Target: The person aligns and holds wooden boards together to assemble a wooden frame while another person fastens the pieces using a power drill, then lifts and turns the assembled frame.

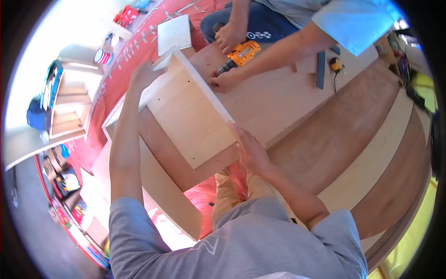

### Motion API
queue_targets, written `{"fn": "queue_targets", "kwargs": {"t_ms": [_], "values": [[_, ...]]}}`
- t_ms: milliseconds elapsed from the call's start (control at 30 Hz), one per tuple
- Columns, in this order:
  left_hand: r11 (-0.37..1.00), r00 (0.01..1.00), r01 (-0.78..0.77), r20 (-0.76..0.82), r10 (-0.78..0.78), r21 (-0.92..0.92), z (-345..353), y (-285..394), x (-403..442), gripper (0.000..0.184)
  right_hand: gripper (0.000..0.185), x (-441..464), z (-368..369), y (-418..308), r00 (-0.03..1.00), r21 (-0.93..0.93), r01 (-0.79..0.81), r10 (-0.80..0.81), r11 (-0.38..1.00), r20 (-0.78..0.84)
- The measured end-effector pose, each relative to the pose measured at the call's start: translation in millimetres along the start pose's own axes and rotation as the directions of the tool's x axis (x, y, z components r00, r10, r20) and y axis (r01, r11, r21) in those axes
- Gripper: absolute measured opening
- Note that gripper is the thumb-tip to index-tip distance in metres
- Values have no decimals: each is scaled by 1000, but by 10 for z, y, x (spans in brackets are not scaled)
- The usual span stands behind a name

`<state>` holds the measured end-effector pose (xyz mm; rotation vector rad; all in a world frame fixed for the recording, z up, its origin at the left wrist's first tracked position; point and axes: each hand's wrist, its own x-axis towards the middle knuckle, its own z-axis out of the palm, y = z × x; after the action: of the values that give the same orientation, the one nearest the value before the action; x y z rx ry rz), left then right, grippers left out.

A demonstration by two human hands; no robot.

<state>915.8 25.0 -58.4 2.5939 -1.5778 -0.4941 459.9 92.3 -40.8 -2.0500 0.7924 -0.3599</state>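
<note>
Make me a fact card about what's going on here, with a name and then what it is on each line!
Main thing: wooden frame with a pale panel inside it
Panel marks: three small dark spots
Left hand: at the frame's far corner
Right hand: against the frame's near right corner
Helper: a co-worker in a light blue top
Helper's tool: orange and black drill, one hand on it, the other near its tip
Floor: red covering

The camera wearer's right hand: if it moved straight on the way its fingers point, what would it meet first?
Probably the wooden box, whose rim the right hand seems to touch; depth is unclear.
</note>
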Motion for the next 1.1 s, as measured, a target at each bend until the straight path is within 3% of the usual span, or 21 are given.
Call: {"fn": "queue_targets", "kwargs": {"t_ms": [100, 200, 300, 633, 733, 933, 1100], "values": [[998, 999, 17, 30, -16, -53, -17, 16, -3, 56, 81, 5, 8, -62, 993, -68, -112, 115, 991, 28], [999, 1000, 1, 7, -1, -38, -9, -46, 26, 56, 89, 18, -20, -75, 995, -103, -92, 97, 990, 37], [998, 1000, -4, 5, 4, -66, 29, -69, 45, 56, 72, 15, -37, -76, 983, -67, -151, 157, 986, 92], [997, 1000, 24, -6, -24, -77, -14, -25, -19, 60, 70, 24, -17, -44, 992, -106, -101, 108, 989, 67], [996, 994, 77, 80, -80, 34, -122, 92, -49, 61, 70, 21, -11, -43, 988, -103, -119, 128, 988, 84], [999, 999, 43, -15, -43, 13, -92, 76, -84, 62, 67, 28, -12, -61, 988, -106, -119, 128, 987, 87], [995, 994, 76, 84, -71, -58, -122, 104, -53, 58, 66, 25, -21, -40, 993, -102, -87, 94, 991, 72]]}}
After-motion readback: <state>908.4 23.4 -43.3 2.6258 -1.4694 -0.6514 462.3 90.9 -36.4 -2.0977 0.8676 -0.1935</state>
